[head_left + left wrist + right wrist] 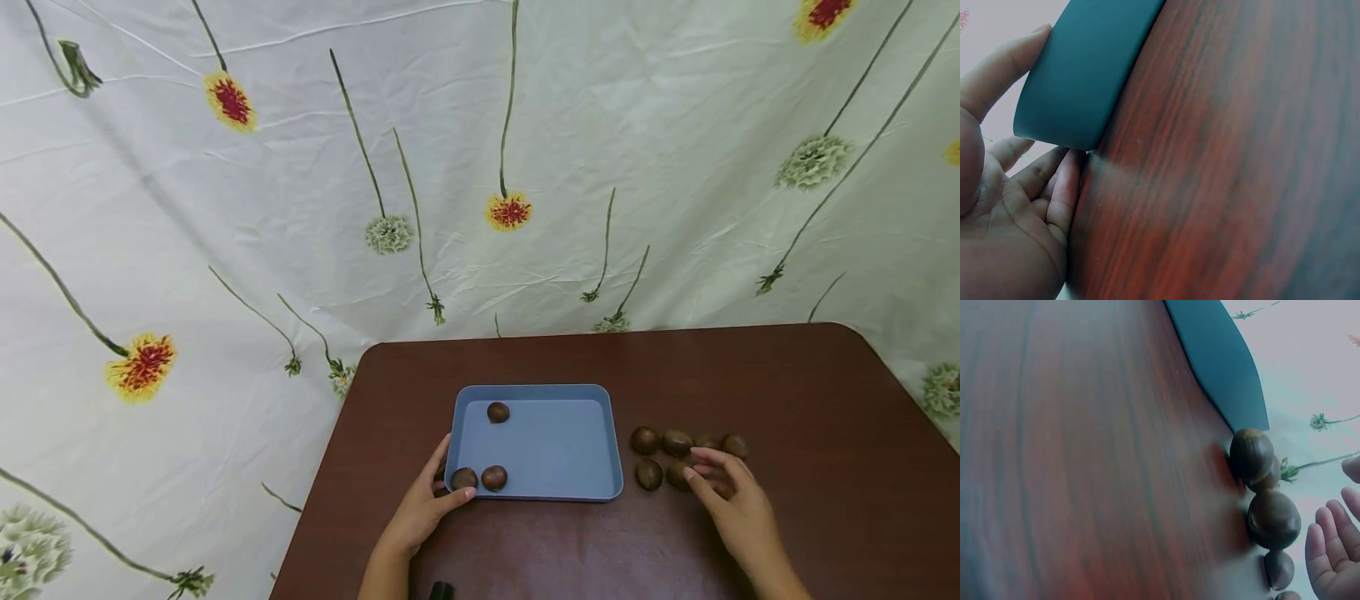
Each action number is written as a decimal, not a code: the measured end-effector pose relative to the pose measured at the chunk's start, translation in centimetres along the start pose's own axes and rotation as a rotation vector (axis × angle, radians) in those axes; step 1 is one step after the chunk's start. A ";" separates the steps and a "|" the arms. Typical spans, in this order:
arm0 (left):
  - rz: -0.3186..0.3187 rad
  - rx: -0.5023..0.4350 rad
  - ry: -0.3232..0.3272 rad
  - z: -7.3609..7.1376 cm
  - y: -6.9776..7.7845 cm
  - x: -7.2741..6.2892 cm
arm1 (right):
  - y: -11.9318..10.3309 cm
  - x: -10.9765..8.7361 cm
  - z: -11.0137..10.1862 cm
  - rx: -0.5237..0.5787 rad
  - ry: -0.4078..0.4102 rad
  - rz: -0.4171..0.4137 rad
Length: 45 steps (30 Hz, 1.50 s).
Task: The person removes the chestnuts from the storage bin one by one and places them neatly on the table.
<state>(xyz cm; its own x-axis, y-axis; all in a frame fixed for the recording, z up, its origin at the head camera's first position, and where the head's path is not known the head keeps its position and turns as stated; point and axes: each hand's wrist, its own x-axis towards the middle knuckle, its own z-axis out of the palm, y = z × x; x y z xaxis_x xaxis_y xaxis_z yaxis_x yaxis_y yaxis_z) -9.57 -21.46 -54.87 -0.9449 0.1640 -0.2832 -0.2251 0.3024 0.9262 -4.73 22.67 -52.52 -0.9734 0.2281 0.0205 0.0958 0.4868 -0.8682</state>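
A blue rectangular tray (555,442) lies on the table with 3 brown chestnuts in it: one chestnut (498,412) near the back, two at the front left corner. My left hand (422,510) holds that corner, thumb on the rim and fingers at the outer side; the left wrist view shows the tray's side wall (1075,81) between thumb and fingers. Right of the tray, several chestnuts (677,442) lie in two rough rows. My right hand (738,504) is over the near row, partly hiding it. In the right wrist view its fingers are apart from the nearest chestnut (1274,519).
A dark brown wooden table (840,467) carries everything. Behind it hangs a pale cloth (450,108) printed with flowers. A small dark object (442,591) shows at the bottom edge of the head view, mostly cut off.
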 end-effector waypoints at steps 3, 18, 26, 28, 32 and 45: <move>-0.001 0.002 -0.002 -0.1 -0.1 0.0 | -0.2 -0.1 0.6 0.020 0.015 -0.054; 0.009 -0.002 -0.007 0.0 0.0 -0.1 | -1.7 -0.3 3.1 0.141 -0.052 -0.124; 0.008 0.004 0.001 0.0 0.2 -0.2 | -2.6 -0.1 5.2 0.203 -0.090 -0.214; 0.006 0.008 0.002 0.0 0.2 -0.2 | -2.9 0.0 5.7 0.205 -0.112 -0.216; 0.007 0.013 0.003 0.0 0.1 -0.2 | -3.6 0.1 6.6 0.193 -0.161 -0.208; 0.003 0.020 0.013 0.0 0.1 -0.1 | -5.8 0.5 10.1 0.227 -0.333 -0.212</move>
<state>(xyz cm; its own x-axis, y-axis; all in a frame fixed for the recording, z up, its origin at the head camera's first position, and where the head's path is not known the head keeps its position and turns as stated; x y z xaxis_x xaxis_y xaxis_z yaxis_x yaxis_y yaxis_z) -9.47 -21.44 -54.76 -0.9487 0.1526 -0.2769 -0.2174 0.3208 0.9218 -7.92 11.47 -52.49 -0.9840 -0.1584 0.0815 -0.1250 0.2881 -0.9494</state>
